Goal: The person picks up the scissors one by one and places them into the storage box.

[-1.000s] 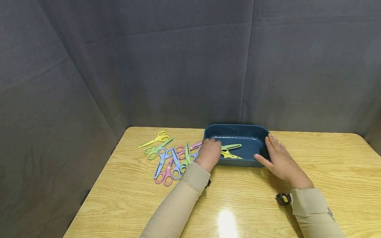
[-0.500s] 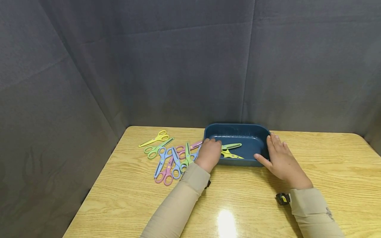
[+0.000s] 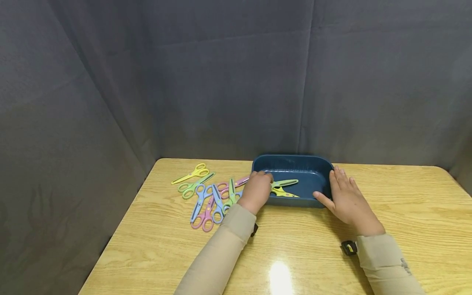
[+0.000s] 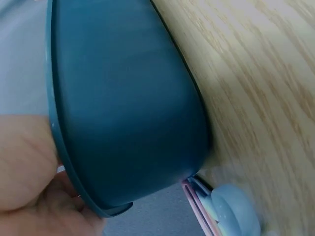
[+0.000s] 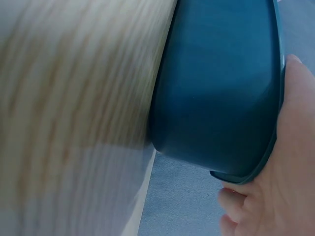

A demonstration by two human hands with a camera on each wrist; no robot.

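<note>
Fingers of both hands, left hand (image 3: 257, 189) curled and right hand (image 3: 344, 196) nearly flat, clasp the dark blue plastic tub (image 3: 317, 172) holding green and yellow scissors (image 3: 284, 187).

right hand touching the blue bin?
Touching. In the right wrist view the right hand lies flush against the blue bin at its rim; the head view shows its thumb on the near wall.

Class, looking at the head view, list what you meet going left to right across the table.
Yellow scissors → pile of coloured scissors → left hand → blue tray → right hand.
</note>
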